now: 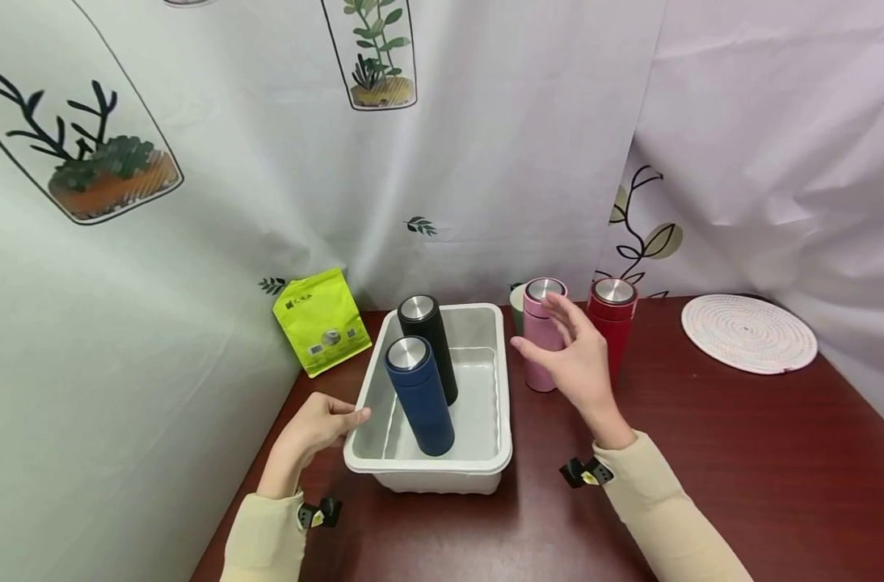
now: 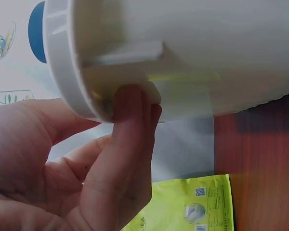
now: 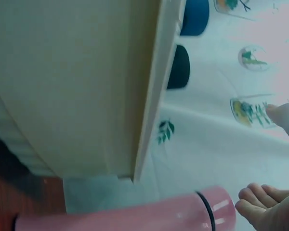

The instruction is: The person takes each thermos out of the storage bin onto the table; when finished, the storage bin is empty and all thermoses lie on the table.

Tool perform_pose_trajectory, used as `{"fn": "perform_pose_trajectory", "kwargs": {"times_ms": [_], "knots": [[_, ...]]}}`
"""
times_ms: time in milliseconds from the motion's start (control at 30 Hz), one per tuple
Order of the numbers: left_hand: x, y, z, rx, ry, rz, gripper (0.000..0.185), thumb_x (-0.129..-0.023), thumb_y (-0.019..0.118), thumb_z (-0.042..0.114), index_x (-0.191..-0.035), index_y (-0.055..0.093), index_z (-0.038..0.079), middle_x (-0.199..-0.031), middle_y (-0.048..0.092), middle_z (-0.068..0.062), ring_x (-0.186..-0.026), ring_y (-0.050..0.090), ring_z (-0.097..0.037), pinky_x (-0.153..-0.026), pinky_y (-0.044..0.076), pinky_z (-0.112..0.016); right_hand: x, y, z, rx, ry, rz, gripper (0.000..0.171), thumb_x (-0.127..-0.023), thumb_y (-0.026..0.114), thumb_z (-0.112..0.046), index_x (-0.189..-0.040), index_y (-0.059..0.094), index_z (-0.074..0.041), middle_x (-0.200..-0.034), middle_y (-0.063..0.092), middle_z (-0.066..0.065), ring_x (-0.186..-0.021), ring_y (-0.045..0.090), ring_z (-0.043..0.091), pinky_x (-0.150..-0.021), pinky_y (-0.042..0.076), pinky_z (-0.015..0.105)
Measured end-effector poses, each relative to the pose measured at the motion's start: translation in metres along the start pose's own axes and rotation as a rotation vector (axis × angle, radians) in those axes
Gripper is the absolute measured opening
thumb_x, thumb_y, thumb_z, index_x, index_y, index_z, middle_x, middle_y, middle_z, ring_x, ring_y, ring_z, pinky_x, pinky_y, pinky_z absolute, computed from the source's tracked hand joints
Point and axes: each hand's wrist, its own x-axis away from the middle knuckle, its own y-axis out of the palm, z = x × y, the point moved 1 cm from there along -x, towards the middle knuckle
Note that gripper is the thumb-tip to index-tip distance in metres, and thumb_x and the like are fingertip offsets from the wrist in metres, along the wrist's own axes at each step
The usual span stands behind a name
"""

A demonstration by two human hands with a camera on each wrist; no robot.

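Note:
My left hand (image 1: 318, 424) pinches the left rim of a white plastic bin (image 1: 506, 404), thumb over the edge and curled fingers under it, as the left wrist view shows. Inside the bin stand a blue thermos (image 1: 423, 404) and a black thermos (image 1: 433, 339), both with steel-topped lids. To the bin's right, a pink thermos (image 1: 538, 343) stands upright on the table. My right hand (image 1: 580, 360) is held beside its lid, thumb and fingers spread with nothing between them. In the right wrist view, fingertips (image 3: 253, 197) show close to the pink lid (image 3: 220, 207).
A red thermos (image 1: 612, 323) stands right of the pink one, and a pale green container (image 1: 517, 309) is partly hidden behind it. A round woven mat (image 1: 749, 333) lies at the far right. A lime-green pouch (image 1: 322, 323) leans at the back left, near the wall cloth (image 1: 486, 162).

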Motion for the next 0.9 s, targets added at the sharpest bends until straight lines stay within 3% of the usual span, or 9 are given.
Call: {"fn": "perform_pose_trajectory", "kwargs": {"times_ms": [200, 400, 500, 767, 900], "knots": [[0.000, 0.001, -0.001, -0.012, -0.012, 0.003, 0.041, -0.077, 0.072, 0.022, -0.101, 0.064, -0.010, -0.094, 0.064, -0.019, -0.074, 0.064, -0.023, -0.064, 0.054, -0.040, 0.007, 0.018, 0.009, 0.009, -0.018, -0.073, 0.069, -0.065, 0.081, -0.006, -0.126, 0.048, 0.000, -0.121, 0.054, 0.016, -0.112, 0.051, 0.028, -0.096, 0.038, 0.036], [0.001, 0.000, 0.000, -0.015, -0.015, 0.002, 0.039, -0.078, 0.072, 0.021, -0.100, 0.065, -0.010, -0.092, 0.064, -0.018, -0.073, 0.064, -0.023, -0.065, 0.054, -0.040, 0.013, 0.035, 0.035, 0.027, 0.026, -0.142, 0.073, -0.064, 0.082, -0.027, -0.127, 0.049, -0.013, -0.121, 0.054, 0.004, -0.112, 0.051, 0.014, -0.095, 0.038, 0.024], [0.001, 0.000, 0.001, -0.017, -0.014, 0.002, 0.039, -0.078, 0.072, 0.022, -0.099, 0.065, -0.010, -0.092, 0.064, -0.018, -0.073, 0.063, -0.023, -0.065, 0.054, -0.040, 0.017, 0.041, 0.037, 0.017, 0.046, -0.177, 0.076, -0.064, 0.083, -0.028, -0.129, 0.047, -0.012, -0.122, 0.053, 0.004, -0.113, 0.051, 0.017, -0.095, 0.039, 0.026], [0.001, 0.001, 0.002, -0.017, -0.018, -0.001, 0.033, -0.081, 0.069, 0.016, -0.100, 0.065, -0.010, -0.094, 0.063, -0.020, -0.074, 0.064, -0.023, -0.065, 0.054, -0.041, 0.023, 0.053, 0.003, 0.003, 0.121, -0.274, 0.071, -0.065, 0.082, -0.012, -0.126, 0.047, 0.000, -0.123, 0.052, 0.016, -0.115, 0.049, 0.026, -0.097, 0.036, 0.035], [0.001, 0.001, 0.003, -0.016, -0.018, 0.000, 0.033, -0.081, 0.069, 0.016, -0.100, 0.065, -0.010, -0.094, 0.063, -0.020, -0.074, 0.063, -0.023, -0.065, 0.054, -0.041, 0.023, 0.059, 0.001, -0.016, 0.150, -0.312, 0.070, -0.065, 0.082, -0.010, -0.125, 0.048, 0.000, -0.121, 0.053, 0.016, -0.114, 0.049, 0.027, -0.097, 0.037, 0.036]]}}
